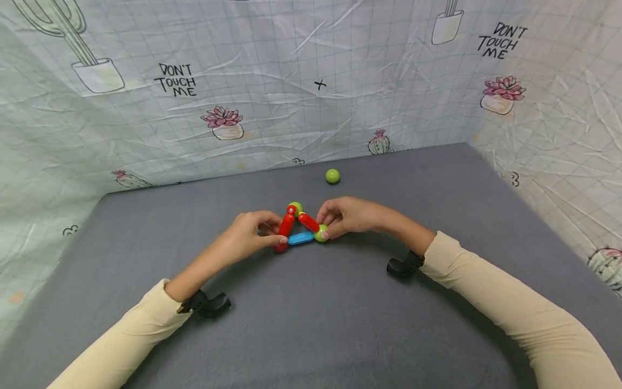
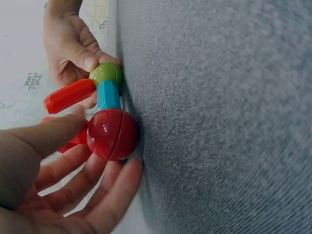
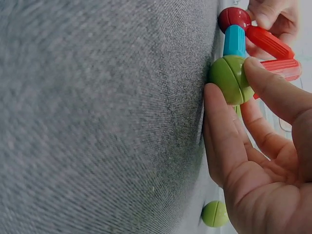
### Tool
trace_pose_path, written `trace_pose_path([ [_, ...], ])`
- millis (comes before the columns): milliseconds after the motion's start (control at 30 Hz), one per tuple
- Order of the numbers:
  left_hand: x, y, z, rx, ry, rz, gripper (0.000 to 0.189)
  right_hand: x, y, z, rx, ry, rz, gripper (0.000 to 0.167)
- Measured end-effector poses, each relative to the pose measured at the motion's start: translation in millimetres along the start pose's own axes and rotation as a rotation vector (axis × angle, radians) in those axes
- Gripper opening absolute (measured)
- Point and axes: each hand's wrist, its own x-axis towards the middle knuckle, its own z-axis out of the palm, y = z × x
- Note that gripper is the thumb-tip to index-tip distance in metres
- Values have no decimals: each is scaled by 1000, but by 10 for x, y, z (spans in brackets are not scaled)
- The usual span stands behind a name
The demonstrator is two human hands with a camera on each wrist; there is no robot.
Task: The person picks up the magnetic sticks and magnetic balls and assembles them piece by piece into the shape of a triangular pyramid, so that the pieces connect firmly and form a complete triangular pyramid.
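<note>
A blue magnetic rod (image 1: 301, 238) lies between a red ball (image 2: 113, 134) and a green ball (image 3: 230, 79). One red rod (image 1: 286, 224) rises at a slant from the red ball, another red rod (image 2: 70, 95) from the green ball. With thumb and fingers my left hand (image 1: 248, 235) holds the red ball, its thumb by the foot of the red rod. My right hand (image 1: 352, 216) pinches the green ball between thumb and fingers. Another green ball (image 1: 296, 207) shows behind the rods' upper ends; its joints are partly hidden.
A loose green ball (image 1: 332, 176) lies farther back on the grey tabletop (image 1: 311, 313). Printed cloth (image 1: 282, 81) hangs behind the table and along its sides. Each wrist bears a black camera mount, one by the left sleeve (image 1: 209, 304), one by the right.
</note>
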Motion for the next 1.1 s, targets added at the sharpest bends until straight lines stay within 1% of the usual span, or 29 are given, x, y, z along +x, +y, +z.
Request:
trace_pose_path([
  [167, 25, -4, -9, -92, -6, 19, 39, -14, -7, -6, -1, 11, 18, 29],
  [233, 38, 5, -11, -115, -15, 26, 43, -22, -20, -8, -5, 17, 22, 29],
  [433, 62, 25, -24, -124, -29, 15, 49, -25, -31, -5, -5, 25, 36, 28],
  [533, 67, 24, -30, -125, -25, 29, 50, -29, -36, -8, -15, 36, 30, 28],
  [600, 63, 9, -33, -130, -23, 46, 48, -30, -34, -12, -28, 47, 23, 27],
  [667, 50, -15, -44, -143, -20, 49, 43, -27, -30, -16, -49, 56, 15, 25],
  [733, 27, -49, -59, -151, -14, 39, 35, -19, -21, -19, -56, 61, 10, 24],
  [867, -8, -105, -91, -135, -8, 11, 21, 2, -10, -17, -56, 62, 0, 21],
  [1100, -1, -104, -95, -88, 3, -2, 15, 17, -38, 9, -48, 81, 6, 19],
])
